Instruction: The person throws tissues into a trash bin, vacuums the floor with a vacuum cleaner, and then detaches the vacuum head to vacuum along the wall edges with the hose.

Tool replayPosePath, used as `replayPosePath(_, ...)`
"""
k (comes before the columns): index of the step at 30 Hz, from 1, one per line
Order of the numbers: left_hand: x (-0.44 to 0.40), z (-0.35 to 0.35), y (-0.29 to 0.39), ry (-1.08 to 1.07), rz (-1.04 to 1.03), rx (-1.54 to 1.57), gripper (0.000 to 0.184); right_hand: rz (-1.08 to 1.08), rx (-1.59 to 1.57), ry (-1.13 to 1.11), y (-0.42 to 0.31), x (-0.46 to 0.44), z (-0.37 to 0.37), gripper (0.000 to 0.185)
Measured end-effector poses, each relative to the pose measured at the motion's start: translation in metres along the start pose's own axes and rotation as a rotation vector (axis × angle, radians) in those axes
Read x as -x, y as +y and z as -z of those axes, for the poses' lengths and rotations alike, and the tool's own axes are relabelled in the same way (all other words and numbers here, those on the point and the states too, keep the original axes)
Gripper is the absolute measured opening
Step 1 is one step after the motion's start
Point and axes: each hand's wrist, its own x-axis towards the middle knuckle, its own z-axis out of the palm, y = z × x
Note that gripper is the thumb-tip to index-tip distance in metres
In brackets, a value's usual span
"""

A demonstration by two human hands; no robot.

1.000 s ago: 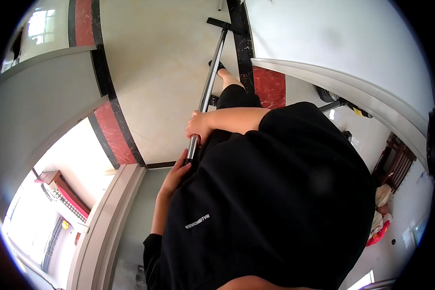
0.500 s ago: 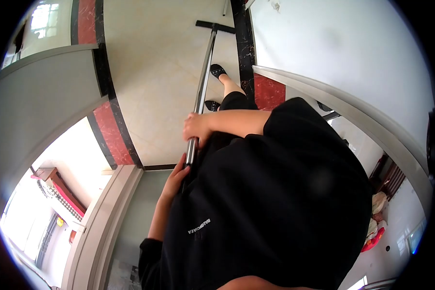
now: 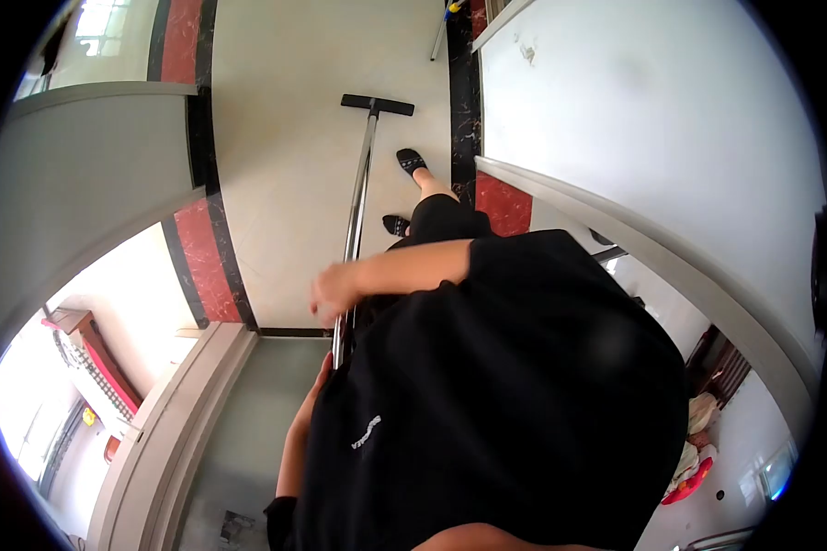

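Note:
A long-handled floor tool [image 3: 359, 197] with a shiny chrome pole reaches away from my body across the floor. At its far end, the flat black crossbar head [image 3: 390, 106] lies on the tiles; whether it is a squeegee, a broom or a suction head is unclear. Partway down the pole, my right hand [image 3: 335, 290] is closed around it, its fingers blurred. Nearer my waist, my left hand [image 3: 314, 397] holds the pole's near end, partly hidden by my black shirt [image 3: 505, 395].
My feet in black slippers [image 3: 412, 163] stand right of the pole on the beige tiled floor [image 3: 276, 138]. A white door or panel [image 3: 643, 101] rises at the right. Another thin pole [image 3: 438, 39] lies beyond. Doorways open at the lower left and right.
The black head has come closer to me and shifted left. My right hand has moved down and left with the pole.

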Motion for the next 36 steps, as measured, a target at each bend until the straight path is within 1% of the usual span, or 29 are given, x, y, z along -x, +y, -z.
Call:
replayPosePath(1,-0.015,0.006,-0.007,-0.011,-0.009,-0.004,0.067,0.048,-0.145,0.133,-0.008,0.015,0.04,0.027)
replayPosePath(2,-0.03,0.01,-0.013,-0.026,-0.023,-0.011,0.068,0.082,-0.176,0.339,-0.024,0.033,0.075,0.024)
replayPosePath(3,-0.045,0.013,-0.018,-0.044,-0.034,-0.015,0.069,0.041,-0.368,0.373,-0.06,0.058,0.115,0.021)
replayPosePath(4,-0.057,0.017,-0.021,-0.055,-0.042,-0.022,0.069,0.028,-0.457,0.396,-0.096,0.081,0.147,0.02)
replayPosePath(5,-0.07,0.019,-0.023,-0.065,-0.057,-0.025,0.07,0.386,-0.344,0.524,-0.116,0.092,0.163,0.023)
replayPosePath(6,-0.081,0.016,-0.014,-0.071,-0.063,-0.037,0.07,0.929,-0.394,0.545,-0.169,0.104,0.177,0.028)
replayPosePath(7,-0.088,0.012,-0.006,-0.072,-0.069,-0.048,0.07,1.134,-0.373,0.491,-0.205,0.116,0.187,0.027)
replayPosePath(10,-0.1,0.0,0.012,-0.058,-0.075,-0.064,0.071,1.108,-0.246,0.436,-0.249,0.127,0.18,0.024)
replayPosePath(14,-0.08,-0.002,0.019,-0.028,-0.059,-0.073,0.071,1.086,-0.19,0.436,-0.265,0.127,0.171,0.02)
replayPosePath(18,-0.038,0.019,0.0,0.012,-0.029,-0.083,0.071,1.072,-0.177,0.464,-0.266,0.127,0.173,0.016)
replayPosePath(21,-0.02,0.034,-0.005,0.033,-0.021,-0.081,0.072,1.038,-0.16,0.495,-0.257,0.128,0.184,0.014)
replayPosePath(23,-0.027,0.036,0.001,0.044,-0.02,-0.082,0.072,1.013,-0.162,0.525,-0.246,0.128,0.197,0.012)
replayPosePath(26,-0.063,0.037,0.027,0.044,-0.052,-0.112,0.072,0.946,-0.171,0.606,-0.216,0.128,0.23,0.01)
replayPosePath(28,-0.097,0.036,0.053,0.029,-0.088,-0.131,0.072,0.807,-0.204,0.727,-0.176,0.128,0.262,0.009)
replayPosePath(29,-0.114,0.037,0.07,0.021,-0.109,-0.142,0.072,0.695,-0.248,0.825,-0.148,0.129,0.283,0.009)
replayPosePath(30,-0.13,0.038,0.087,0.013,-0.136,-0.155,0.073,0.539,-0.325,0.957,-0.115,0.131,0.306,0.009)
replayPosePath(31,-0.147,0.04,0.104,0.004,-0.161,-0.166,0.073,0.333,-0.603,1.111,-0.071,0.138,0.331,0.01)
replayPosePath(32,-0.161,0.042,0.121,-0.003,-0.183,-0.173,0.073,0.197,-0.574,1.36,-0.021,0.156,0.358,0.015)
replayPosePath(34,-0.179,0.045,0.149,-0.018,-0.204,-0.194,0.073,-0.157,-0.557,1.825,0.079,0.193,0.413,0.032)
replayPosePath(35,-0.184,0.04,0.171,-0.014,-0.197,-0.213,0.073,-0.284,-0.456,1.926,0.107,0.222,0.434,0.044)
replayPosePath(36,-0.187,0.033,0.195,-0.014,-0.179,-0.233,0.073,-0.339,-0.549,2.052,0.152,0.252,0.45,0.054)
